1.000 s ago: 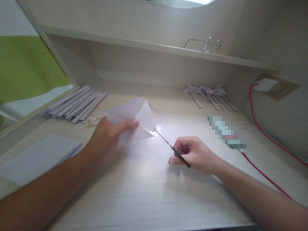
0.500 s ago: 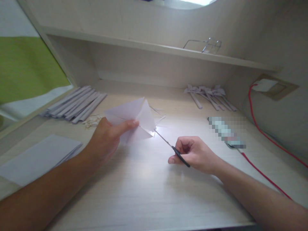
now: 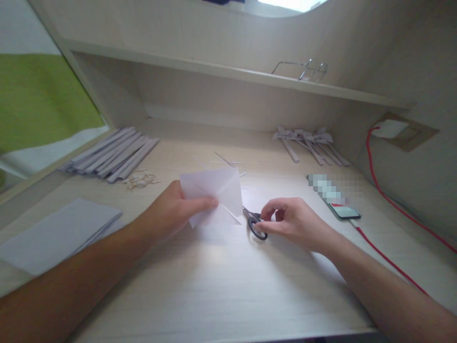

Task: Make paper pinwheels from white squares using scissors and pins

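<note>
- Head view: left hand (image 3: 174,212) fingers pinch a folded white paper sheet (image 3: 214,195) just above the pale wooden table (image 3: 221,286).
- Right hand (image 3: 296,224) fingers grip the black-handled small scissors (image 3: 254,223), blades tucked under the paper's edge.
- Rolled paper strips (image 3: 114,155) lie far left.

The near half of the tabletop (image 3: 221,290) lies bare between the two forearms, open to pass over. On the left, a flat stack of sheets (image 3: 57,233) and a row of paper rolls (image 3: 110,155) fill that side. On the right, a phone (image 3: 335,197) and a red cable (image 3: 389,259) cross the surface. At the back, a low shelf (image 3: 228,71) overhangs, with paper pinwheels (image 3: 310,143) beneath it.
</note>
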{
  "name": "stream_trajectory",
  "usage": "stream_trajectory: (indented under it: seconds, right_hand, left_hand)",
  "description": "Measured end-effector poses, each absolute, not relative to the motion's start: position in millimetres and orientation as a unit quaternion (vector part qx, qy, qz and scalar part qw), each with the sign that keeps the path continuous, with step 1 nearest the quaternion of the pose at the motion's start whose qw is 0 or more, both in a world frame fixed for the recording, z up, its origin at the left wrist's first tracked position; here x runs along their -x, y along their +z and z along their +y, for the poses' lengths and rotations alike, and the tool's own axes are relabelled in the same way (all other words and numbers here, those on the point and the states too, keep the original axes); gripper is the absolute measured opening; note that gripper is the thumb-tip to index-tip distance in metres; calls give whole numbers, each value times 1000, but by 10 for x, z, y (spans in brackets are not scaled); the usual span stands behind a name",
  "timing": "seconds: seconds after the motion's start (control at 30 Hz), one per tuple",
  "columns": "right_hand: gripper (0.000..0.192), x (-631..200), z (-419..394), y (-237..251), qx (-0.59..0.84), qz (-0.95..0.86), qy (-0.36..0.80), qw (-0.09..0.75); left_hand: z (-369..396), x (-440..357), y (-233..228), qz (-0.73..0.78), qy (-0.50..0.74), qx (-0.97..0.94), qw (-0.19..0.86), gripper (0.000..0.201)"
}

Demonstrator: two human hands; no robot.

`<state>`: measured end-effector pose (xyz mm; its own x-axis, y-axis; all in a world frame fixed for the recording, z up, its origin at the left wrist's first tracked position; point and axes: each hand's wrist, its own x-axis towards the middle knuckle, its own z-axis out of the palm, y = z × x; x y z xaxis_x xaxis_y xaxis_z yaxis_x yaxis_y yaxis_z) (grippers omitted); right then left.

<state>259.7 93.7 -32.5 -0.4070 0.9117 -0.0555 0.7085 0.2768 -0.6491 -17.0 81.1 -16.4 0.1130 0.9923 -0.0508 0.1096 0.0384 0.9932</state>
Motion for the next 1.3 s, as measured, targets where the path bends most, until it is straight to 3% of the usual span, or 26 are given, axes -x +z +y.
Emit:
stream_trajectory:
  seconds: [0.07, 0.17, 0.3, 0.4, 0.47, 0.6, 0.8, 1.13, 1.3]
  right_hand:
    - [17, -2592, 928, -296, 505, -781, 312, 196]
    - [18, -2563, 896, -271, 470, -720, 407, 309]
    - [42, -2476, 790, -285, 367, -643, 574, 349]
    - [22, -2413, 712, -329, 362, -679, 538, 345]
    - [10, -2390, 690, -361, 379, -692, 503, 354]
    - [13, -2372, 699, -394, 397, -643, 547, 361]
    - [24, -2331, 706, -376, 403, -569, 617, 364]
    - [23, -2304, 701, -399, 380, -543, 642, 386]
    - [21, -2271, 673, -406, 378, -549, 638, 385]
  left_hand:
    - [793, 166, -170, 501, 398, -557, 530, 12]
    - [743, 163, -219, 475, 310, -592, 573, 10]
    - [662, 142, -262, 432, 200, -641, 603, 12]
    - [658, 121, -222, 432, 160, -656, 597, 10]
    - [695, 112, -189, 451, 194, -653, 577, 7]
    - [789, 118, -205, 491, 344, -604, 525, 21]
    - [769, 89, -355, 410, 468, -502, 600, 28]
    - [689, 33, -334, 412, 477, -489, 603, 23]
    - [665, -19, -273, 465, 415, -530, 575, 24]
